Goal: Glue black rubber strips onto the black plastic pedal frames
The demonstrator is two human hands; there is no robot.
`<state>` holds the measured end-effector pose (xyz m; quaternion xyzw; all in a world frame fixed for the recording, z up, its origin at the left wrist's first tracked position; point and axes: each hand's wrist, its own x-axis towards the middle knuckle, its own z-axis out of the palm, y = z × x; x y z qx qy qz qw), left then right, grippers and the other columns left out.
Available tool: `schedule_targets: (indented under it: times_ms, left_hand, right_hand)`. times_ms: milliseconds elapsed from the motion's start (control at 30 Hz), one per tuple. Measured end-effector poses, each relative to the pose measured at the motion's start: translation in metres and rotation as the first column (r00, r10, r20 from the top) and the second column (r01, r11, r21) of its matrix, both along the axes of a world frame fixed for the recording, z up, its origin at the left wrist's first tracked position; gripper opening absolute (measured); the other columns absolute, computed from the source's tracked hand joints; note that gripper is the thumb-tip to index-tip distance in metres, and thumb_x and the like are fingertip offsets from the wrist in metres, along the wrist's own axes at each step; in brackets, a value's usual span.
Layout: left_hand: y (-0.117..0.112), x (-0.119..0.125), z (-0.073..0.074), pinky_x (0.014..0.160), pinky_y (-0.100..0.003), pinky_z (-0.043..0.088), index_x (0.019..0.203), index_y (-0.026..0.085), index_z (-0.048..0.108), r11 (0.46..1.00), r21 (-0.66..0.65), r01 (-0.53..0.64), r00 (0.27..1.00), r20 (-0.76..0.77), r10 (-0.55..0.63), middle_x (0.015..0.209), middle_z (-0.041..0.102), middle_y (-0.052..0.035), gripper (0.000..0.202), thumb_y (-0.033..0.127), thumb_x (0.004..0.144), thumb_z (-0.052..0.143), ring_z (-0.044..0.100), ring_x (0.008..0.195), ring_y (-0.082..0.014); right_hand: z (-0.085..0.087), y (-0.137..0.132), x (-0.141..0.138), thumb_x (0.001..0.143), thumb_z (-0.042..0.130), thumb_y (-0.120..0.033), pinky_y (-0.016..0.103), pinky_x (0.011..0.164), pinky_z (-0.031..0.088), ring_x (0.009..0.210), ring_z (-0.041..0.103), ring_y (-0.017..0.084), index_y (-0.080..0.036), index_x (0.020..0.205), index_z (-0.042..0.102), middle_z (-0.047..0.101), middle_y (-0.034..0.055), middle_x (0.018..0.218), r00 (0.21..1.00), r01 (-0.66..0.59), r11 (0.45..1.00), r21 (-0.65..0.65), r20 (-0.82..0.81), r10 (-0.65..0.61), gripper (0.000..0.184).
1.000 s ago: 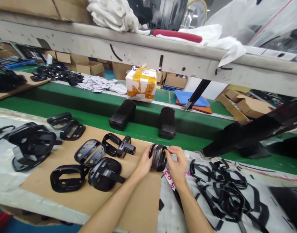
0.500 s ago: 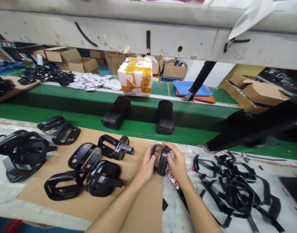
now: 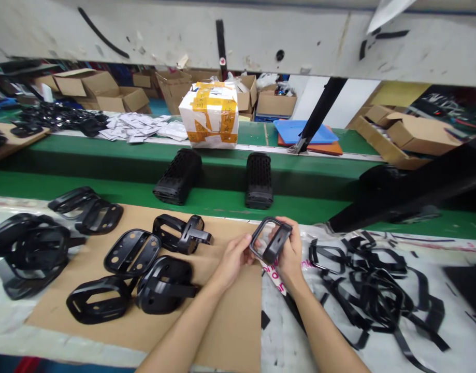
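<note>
Both my hands hold one black plastic frame point(image 3: 275, 243) just above the bench, at the right edge of a brown cardboard sheet point(image 3: 226, 316). My left hand point(image 3: 234, 257) pinches the frame's left end. My right hand point(image 3: 291, 254) is wrapped round its right side from behind. The frame's opening faces me and is tilted. Left of my hands several black frame parts point(image 3: 152, 259) lie on the cardboard. To the right lies a tangle of thin black plastic rings point(image 3: 370, 290) on clear film.
A green conveyor belt point(image 3: 105, 178) runs behind the bench with two black ribbed housings point(image 3: 179, 176) on it. A taped white box point(image 3: 210, 115) stands beyond. More black parts point(image 3: 28, 248) sit at far left. A dark slanted bar point(image 3: 408, 199) crosses at right. Cardboard boxes fill the background.
I have turned the frame in my hands so its opening now faces me, and raised it slightly. The camera has tipped downward.
</note>
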<state>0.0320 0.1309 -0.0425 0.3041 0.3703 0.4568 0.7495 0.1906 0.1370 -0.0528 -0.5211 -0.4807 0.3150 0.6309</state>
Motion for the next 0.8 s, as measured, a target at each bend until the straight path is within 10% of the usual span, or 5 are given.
schedule_targets:
  times_ms: [800]
  left_hand:
    - [-0.002, 0.0, 0.009, 0.051, -0.02, 0.033, 0.101, 0.011, 0.076, 0.999, 0.003, 0.047, 0.999, -0.028, -0.047, 0.075, 0.068, -0.0024, 0.063, 0.061, 0.068, 0.096, 0.054, 0.057, -0.0081]
  right_hand:
    - [0.012, -0.005, 0.006, 0.101, 0.055, -0.023, 0.04, 0.09, 0.052, 0.1, 0.063, 0.026, -0.024, 0.126, 0.065, 0.064, 0.0068, 0.111, 0.948, 0.119, 0.962, 0.247, 0.26, -0.184, 0.027]
